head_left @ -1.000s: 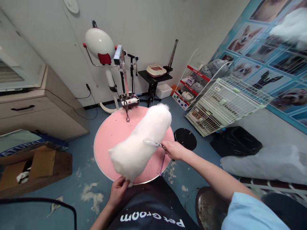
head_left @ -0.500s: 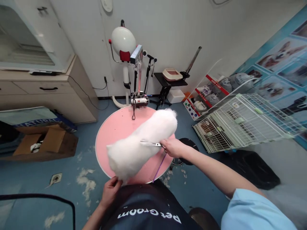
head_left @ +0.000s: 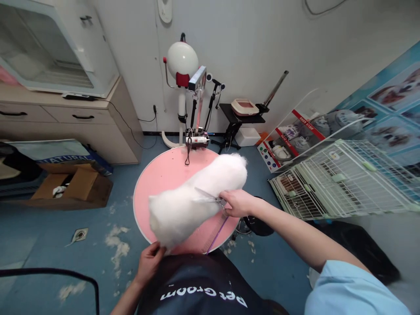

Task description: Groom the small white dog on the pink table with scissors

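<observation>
A fluffy white dog (head_left: 183, 205) stands across the round pink grooming table (head_left: 157, 175), seen from above; its face and legs are hidden. My right hand (head_left: 236, 203) grips a pair of scissors (head_left: 215, 200) at its handles. The blades are spread in a V and lie against the coat at the dog's near flank. My left hand (head_left: 151, 259) is closed with thumb and fingers pinched at the dog's lower left end, by the table's near edge. Exactly which part it pinches is hard to see. A purple comb (head_left: 216, 236) lies on the table below the scissors.
A grooming post with a loop (head_left: 188, 153) and a small tool holder (head_left: 197, 139) stand at the table's far edge. Beyond is a white dryer (head_left: 182, 60). A black stool (head_left: 259, 223) and wire cage (head_left: 315, 179) are right. Fur clumps (head_left: 117, 245) litter the floor.
The scissors have opened from nearly closed to a clear V, staying at the dog's flank. My left hand keeps its pinch. The whole view has shifted slightly.
</observation>
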`<move>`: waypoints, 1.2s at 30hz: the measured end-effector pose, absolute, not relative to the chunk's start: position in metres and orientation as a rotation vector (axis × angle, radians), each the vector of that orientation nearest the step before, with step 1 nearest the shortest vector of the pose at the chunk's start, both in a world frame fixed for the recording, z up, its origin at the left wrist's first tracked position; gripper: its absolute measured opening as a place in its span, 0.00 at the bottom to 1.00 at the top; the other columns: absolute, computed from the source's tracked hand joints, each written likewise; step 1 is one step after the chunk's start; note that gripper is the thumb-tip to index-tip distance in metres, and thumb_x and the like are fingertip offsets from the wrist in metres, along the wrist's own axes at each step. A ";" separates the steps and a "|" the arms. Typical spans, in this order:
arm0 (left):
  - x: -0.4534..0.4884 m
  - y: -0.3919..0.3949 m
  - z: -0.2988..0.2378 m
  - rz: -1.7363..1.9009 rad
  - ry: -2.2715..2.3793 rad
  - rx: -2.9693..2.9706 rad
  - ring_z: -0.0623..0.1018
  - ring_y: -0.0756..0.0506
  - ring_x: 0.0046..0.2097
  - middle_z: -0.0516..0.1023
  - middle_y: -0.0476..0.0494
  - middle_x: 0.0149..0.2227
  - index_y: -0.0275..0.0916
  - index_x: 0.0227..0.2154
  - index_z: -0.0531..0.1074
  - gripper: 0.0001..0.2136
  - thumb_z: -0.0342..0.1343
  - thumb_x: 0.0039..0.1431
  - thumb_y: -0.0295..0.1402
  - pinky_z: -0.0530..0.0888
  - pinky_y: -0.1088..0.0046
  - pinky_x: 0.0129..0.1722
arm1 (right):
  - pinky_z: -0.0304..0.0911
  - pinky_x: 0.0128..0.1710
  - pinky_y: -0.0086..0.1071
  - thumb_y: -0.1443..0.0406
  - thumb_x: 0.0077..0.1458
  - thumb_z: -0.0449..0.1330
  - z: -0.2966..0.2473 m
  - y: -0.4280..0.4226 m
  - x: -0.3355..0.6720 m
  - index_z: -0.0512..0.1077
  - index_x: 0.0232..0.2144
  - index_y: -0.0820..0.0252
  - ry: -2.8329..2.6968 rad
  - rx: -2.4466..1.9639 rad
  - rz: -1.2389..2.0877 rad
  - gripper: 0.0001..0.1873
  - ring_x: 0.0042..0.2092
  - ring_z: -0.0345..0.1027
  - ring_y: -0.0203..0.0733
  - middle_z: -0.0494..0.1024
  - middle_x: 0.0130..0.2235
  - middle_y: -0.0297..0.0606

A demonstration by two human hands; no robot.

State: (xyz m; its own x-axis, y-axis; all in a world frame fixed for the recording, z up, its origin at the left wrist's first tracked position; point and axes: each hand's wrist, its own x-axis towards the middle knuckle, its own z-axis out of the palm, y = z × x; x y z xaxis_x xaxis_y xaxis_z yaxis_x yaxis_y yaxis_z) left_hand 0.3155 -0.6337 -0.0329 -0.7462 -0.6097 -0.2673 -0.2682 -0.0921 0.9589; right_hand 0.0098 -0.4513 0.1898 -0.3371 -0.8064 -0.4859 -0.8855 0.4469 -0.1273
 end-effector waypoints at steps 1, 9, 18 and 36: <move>0.316 -0.634 -0.034 -1.911 -1.922 0.967 0.76 0.46 0.28 0.78 0.45 0.24 0.36 0.22 0.78 0.20 0.62 0.46 0.52 0.74 0.75 0.31 | 0.58 0.33 0.32 0.68 0.50 0.61 0.190 -0.452 0.009 0.71 0.46 0.59 2.215 -1.407 0.230 0.18 0.41 0.74 0.49 0.80 0.43 0.44; 0.315 -0.637 -0.041 -1.953 -1.867 0.940 0.77 0.45 0.30 0.80 0.44 0.26 0.36 0.25 0.80 0.19 0.63 0.47 0.51 0.74 0.74 0.32 | 0.59 0.34 0.31 0.69 0.48 0.62 0.194 -0.459 0.000 0.72 0.46 0.59 2.200 -1.360 0.215 0.20 0.42 0.73 0.48 0.80 0.44 0.43; 0.308 -0.644 -0.037 -1.970 -1.792 0.953 0.79 0.44 0.32 0.83 0.43 0.29 0.37 0.28 0.83 0.18 0.64 0.46 0.49 0.75 0.74 0.33 | 0.57 0.31 0.30 0.70 0.46 0.61 0.206 -0.470 -0.007 0.75 0.45 0.59 2.164 -1.300 0.265 0.20 0.37 0.72 0.45 0.80 0.40 0.41; 0.304 -0.656 -0.042 -1.954 -1.863 0.886 0.78 0.45 0.31 0.83 0.45 0.29 0.37 0.30 0.83 0.15 0.61 0.49 0.44 0.75 0.74 0.31 | 0.54 0.29 0.29 0.69 0.46 0.59 0.220 -0.485 -0.006 0.75 0.43 0.60 2.078 -1.258 0.330 0.19 0.36 0.71 0.43 0.80 0.39 0.40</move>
